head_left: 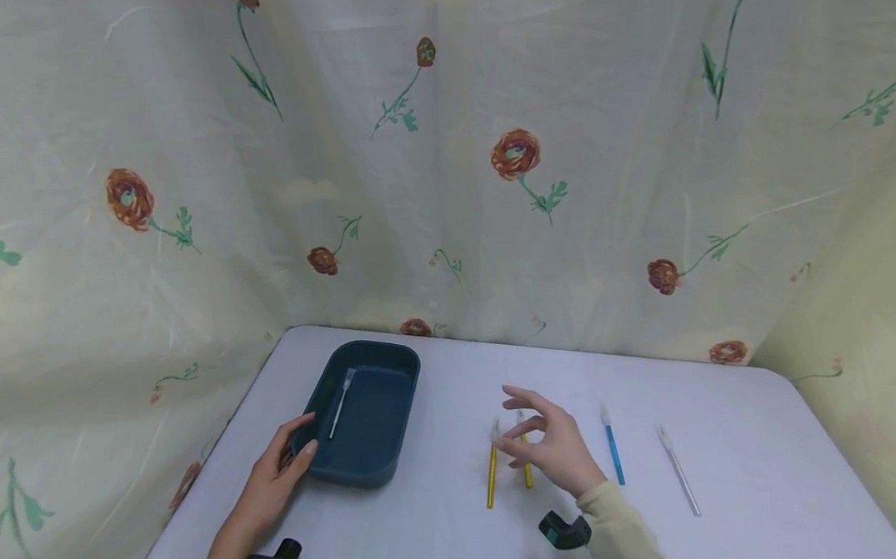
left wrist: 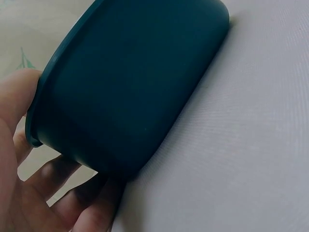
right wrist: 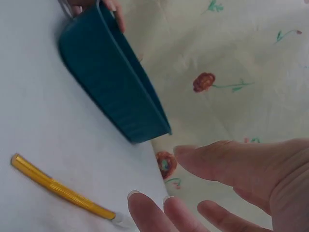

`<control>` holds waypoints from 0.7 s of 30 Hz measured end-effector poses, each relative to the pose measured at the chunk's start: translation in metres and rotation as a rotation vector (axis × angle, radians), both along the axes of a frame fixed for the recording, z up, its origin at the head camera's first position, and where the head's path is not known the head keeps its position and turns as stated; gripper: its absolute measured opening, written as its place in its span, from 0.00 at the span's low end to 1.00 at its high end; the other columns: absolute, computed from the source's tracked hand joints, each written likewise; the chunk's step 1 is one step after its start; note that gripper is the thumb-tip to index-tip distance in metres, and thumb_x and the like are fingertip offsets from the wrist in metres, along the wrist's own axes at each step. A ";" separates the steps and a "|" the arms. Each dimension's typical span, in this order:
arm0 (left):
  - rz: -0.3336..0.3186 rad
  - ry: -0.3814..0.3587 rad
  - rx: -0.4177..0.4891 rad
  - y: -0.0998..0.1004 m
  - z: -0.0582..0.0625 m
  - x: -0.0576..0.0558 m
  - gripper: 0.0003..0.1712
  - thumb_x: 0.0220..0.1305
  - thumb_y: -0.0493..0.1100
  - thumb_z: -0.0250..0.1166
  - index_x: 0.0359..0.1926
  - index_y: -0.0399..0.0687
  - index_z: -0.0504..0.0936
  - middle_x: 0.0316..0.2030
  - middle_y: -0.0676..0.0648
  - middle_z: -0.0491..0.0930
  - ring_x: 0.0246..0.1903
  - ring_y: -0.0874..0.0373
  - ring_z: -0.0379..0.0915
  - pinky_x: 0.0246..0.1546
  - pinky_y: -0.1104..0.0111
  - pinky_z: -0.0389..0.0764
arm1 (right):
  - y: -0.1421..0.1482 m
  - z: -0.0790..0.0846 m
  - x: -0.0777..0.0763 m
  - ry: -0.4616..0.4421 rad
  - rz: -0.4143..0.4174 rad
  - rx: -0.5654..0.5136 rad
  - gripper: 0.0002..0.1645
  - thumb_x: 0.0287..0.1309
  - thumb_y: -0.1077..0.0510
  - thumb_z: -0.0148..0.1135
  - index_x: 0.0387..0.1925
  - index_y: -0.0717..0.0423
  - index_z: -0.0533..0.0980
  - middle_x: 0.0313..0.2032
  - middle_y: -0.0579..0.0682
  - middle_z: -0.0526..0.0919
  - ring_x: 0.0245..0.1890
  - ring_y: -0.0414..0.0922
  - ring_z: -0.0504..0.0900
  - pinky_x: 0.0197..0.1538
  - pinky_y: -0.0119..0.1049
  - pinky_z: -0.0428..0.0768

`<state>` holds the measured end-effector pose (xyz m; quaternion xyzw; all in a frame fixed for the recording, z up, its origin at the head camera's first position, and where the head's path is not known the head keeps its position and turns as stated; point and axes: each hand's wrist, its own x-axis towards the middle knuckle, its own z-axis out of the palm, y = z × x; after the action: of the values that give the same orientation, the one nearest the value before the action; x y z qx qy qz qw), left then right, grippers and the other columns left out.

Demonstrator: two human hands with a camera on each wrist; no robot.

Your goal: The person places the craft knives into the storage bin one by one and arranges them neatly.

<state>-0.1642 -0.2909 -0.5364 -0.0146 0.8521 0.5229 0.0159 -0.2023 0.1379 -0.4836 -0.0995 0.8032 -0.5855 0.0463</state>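
My left hand [head_left: 272, 481] grips the near left corner of a dark teal plastic tray [head_left: 375, 429]. In the left wrist view its thumb lies over the tray's rim [left wrist: 58, 63] and the other fingers are against the end wall. A silver craft knife [head_left: 339, 408] with a clear cap lies inside the tray. My right hand [head_left: 551, 443] hovers above two yellow craft knives, one left [head_left: 492, 476] and one partly hidden behind the fingers [head_left: 527, 474]. The right wrist view shows its thumb and fingers apart, holding nothing, near a yellow knife [right wrist: 63, 188].
Right of my right hand lie a blue craft knife [head_left: 614, 453] and another silver craft knife [head_left: 680, 474], both capped. They rest on a white-covered table [head_left: 444, 530]. A flower-patterned curtain [head_left: 589, 248] hangs behind the table and along its sides.
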 end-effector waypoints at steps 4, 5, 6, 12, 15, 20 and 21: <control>-0.002 0.026 -0.006 0.000 -0.002 0.000 0.35 0.87 0.59 0.57 0.85 0.58 0.60 0.86 0.33 0.48 0.84 0.31 0.42 0.80 0.37 0.54 | 0.000 -0.012 -0.004 -0.011 -0.020 0.015 0.46 0.59 0.71 0.80 0.77 0.52 0.74 0.68 0.65 0.78 0.43 0.53 0.90 0.33 0.43 0.92; -0.003 0.027 -0.007 -0.001 -0.002 0.000 0.35 0.87 0.59 0.57 0.85 0.58 0.60 0.86 0.33 0.48 0.84 0.31 0.42 0.80 0.37 0.54 | 0.000 -0.015 -0.004 -0.012 -0.020 0.021 0.46 0.59 0.71 0.80 0.77 0.52 0.74 0.68 0.65 0.77 0.42 0.53 0.90 0.33 0.43 0.92; -0.003 0.031 -0.009 -0.001 -0.003 0.000 0.35 0.87 0.59 0.57 0.85 0.58 0.60 0.86 0.33 0.48 0.84 0.31 0.42 0.80 0.37 0.54 | -0.001 -0.018 -0.005 -0.013 -0.021 0.028 0.46 0.59 0.72 0.79 0.76 0.52 0.74 0.68 0.65 0.77 0.42 0.53 0.90 0.32 0.43 0.92; 0.003 0.043 -0.024 -0.001 -0.004 -0.001 0.34 0.87 0.59 0.56 0.85 0.58 0.60 0.86 0.33 0.49 0.84 0.31 0.43 0.80 0.39 0.55 | -0.004 -0.027 -0.004 0.002 -0.016 0.098 0.47 0.56 0.73 0.81 0.76 0.57 0.74 0.68 0.64 0.77 0.40 0.50 0.88 0.29 0.41 0.91; 0.002 0.045 -0.027 -0.001 -0.005 -0.001 0.34 0.87 0.59 0.56 0.85 0.58 0.60 0.86 0.33 0.49 0.84 0.31 0.43 0.80 0.39 0.55 | -0.006 -0.029 -0.002 0.024 0.000 0.148 0.47 0.55 0.72 0.81 0.75 0.60 0.73 0.67 0.65 0.77 0.36 0.49 0.87 0.27 0.40 0.89; 0.000 0.051 -0.023 -0.001 -0.005 -0.001 0.34 0.87 0.58 0.56 0.85 0.58 0.60 0.86 0.32 0.49 0.84 0.30 0.43 0.80 0.38 0.55 | -0.010 -0.030 -0.003 0.026 0.006 0.226 0.47 0.56 0.70 0.82 0.75 0.61 0.73 0.68 0.64 0.76 0.28 0.45 0.85 0.26 0.37 0.88; 0.000 0.052 -0.022 0.000 -0.006 -0.001 0.34 0.87 0.58 0.56 0.85 0.58 0.60 0.86 0.32 0.49 0.84 0.30 0.43 0.80 0.38 0.55 | -0.011 -0.031 -0.003 0.025 0.007 0.234 0.47 0.56 0.70 0.82 0.75 0.61 0.73 0.68 0.64 0.76 0.27 0.45 0.85 0.25 0.37 0.88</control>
<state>-0.1648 -0.2914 -0.5419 -0.0012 0.8580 0.5136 -0.0064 -0.2052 0.1271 -0.5141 -0.1037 0.8662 -0.4862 0.0499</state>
